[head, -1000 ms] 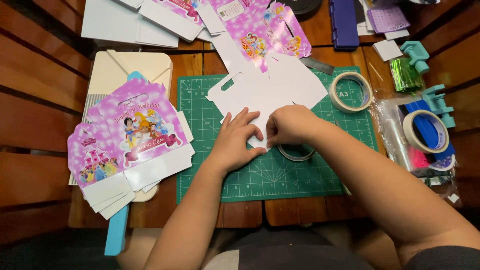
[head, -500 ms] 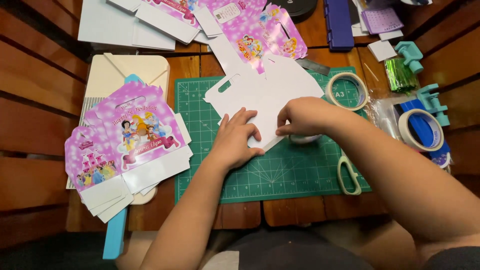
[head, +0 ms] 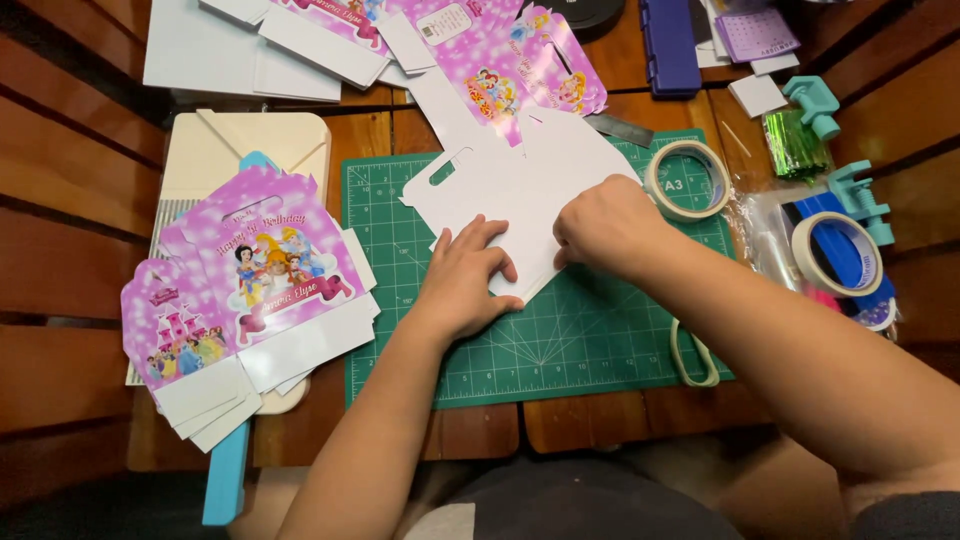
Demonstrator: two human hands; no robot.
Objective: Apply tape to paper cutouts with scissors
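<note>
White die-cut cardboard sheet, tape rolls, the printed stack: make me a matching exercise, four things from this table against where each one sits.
Things:
1. white die-cut cardboard sheet
2. roll of pale masking tape
3. stack of pink printed box blanks
4. bundle of green foil strips

Places:
A. left of the green cutting mat
B. under both hands, left hand and right hand
C. upper right, on bare wood
D. on the mat's top right corner

Pairs: 1-B, 2-D, 3-A, 4-C
</note>
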